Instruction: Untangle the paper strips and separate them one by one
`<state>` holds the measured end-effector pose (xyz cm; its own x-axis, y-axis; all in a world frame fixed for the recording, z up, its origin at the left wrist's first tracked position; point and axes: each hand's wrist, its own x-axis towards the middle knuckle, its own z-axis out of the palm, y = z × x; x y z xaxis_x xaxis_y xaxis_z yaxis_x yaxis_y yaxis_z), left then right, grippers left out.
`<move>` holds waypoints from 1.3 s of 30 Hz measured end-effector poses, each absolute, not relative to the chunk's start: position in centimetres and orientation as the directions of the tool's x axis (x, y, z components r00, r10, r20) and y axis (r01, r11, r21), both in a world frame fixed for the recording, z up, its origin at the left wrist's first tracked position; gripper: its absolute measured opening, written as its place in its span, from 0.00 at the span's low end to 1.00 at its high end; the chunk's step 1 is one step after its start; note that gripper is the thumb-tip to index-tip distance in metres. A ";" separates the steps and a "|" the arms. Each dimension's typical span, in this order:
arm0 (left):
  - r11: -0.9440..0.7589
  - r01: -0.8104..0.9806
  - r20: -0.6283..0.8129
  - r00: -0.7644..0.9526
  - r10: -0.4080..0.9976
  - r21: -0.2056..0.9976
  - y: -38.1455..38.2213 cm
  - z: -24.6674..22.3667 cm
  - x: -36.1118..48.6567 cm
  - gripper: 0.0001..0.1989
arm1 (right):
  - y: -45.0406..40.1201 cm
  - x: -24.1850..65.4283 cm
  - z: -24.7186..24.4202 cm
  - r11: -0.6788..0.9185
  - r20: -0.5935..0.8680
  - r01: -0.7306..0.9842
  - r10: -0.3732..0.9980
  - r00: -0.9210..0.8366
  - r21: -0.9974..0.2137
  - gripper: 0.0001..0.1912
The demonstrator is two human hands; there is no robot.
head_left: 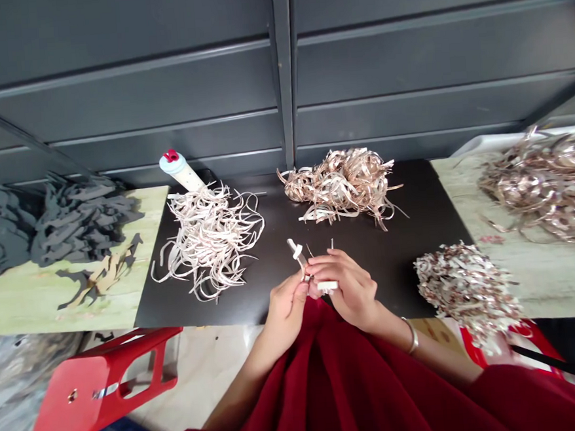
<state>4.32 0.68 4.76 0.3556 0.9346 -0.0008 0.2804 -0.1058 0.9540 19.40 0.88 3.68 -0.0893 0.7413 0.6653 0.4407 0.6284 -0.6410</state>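
Near the front edge of the black table, my left hand pinches a small pale strip piece whose end sticks up past the fingertips. My right hand is closed close beside it, its fingertips meeting the same piece. A small white block-like part shows under the right fingers. Behind my left hand lies a loose pile of thin whitish strips. A heap of shiny rose-gold strips lies further back, beyond my right hand.
A white cup with a red top stands at the back left. Dark grey pieces lie on the left table, metallic strips on the right one. A pile of small white and copper bits sits at the front right. A red stool stands lower left.
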 end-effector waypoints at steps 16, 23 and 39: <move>-0.187 0.348 0.044 0.380 0.924 0.919 0.4 4.0 3.5 0.17 | 0.8 19.5 3.4 0.394 0.465 0.508 0.885 0.016 -0.766 0.06; -0.049 0.280 -0.037 0.292 0.956 0.959 0.3 4.4 3.4 0.14 | 1.2 19.9 4.5 0.546 0.488 0.361 0.838 -0.247 -0.756 0.07; 0.132 -0.016 -0.127 0.181 0.975 0.991 0.5 3.6 4.3 0.16 | -0.5 20.8 4.2 0.535 0.558 0.203 0.825 0.082 -0.820 0.17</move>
<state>4.26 0.54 3.56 0.1807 0.9753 -0.1270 -0.0163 0.1321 0.9911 20.82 -0.45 4.16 0.0820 0.8255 0.5584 0.2026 0.5348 -0.8203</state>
